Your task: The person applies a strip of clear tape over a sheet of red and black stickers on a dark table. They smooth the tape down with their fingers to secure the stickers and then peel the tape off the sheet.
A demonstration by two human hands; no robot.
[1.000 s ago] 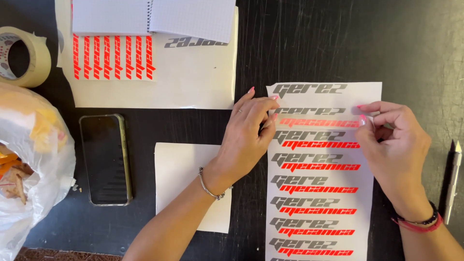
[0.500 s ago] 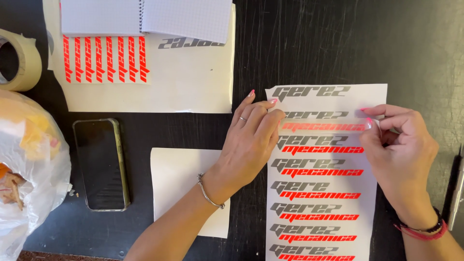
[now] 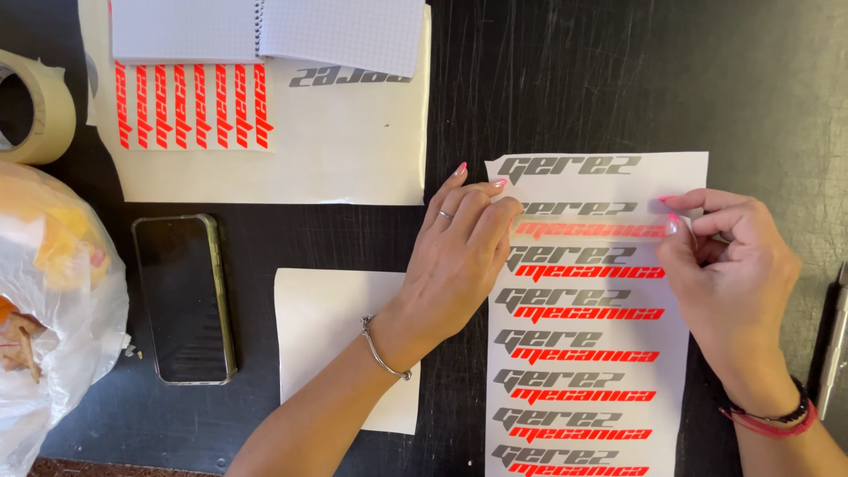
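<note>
A white sticker sheet (image 3: pixel 592 353) with rows of grey and orange lettering lies on the dark table. A strip of clear tape (image 3: pixel 590 221) stretches across the sheet's second row. My left hand (image 3: pixel 464 256) pinches the strip's left end at the sheet's left edge. My right hand (image 3: pixel 729 269) pinches its right end at the sheet's right edge. Both hands press down on the sheet. A thin bracelet is on my left wrist and a red band on my right.
A second white sheet (image 3: pixel 353 150) with orange stripes lies top left under a spiral notebook (image 3: pixel 265 31). A roll of masking tape (image 3: pixel 31 106), a plastic bag (image 3: pixel 53 300), a phone (image 3: pixel 184 296), a blank white sheet (image 3: pixel 331 336) and a pen-like tool (image 3: pixel 835 344) are around.
The view has shifted slightly. Both hands stay on the ends of the clear strip over the second row of lettering, with only small finger movements.
</note>
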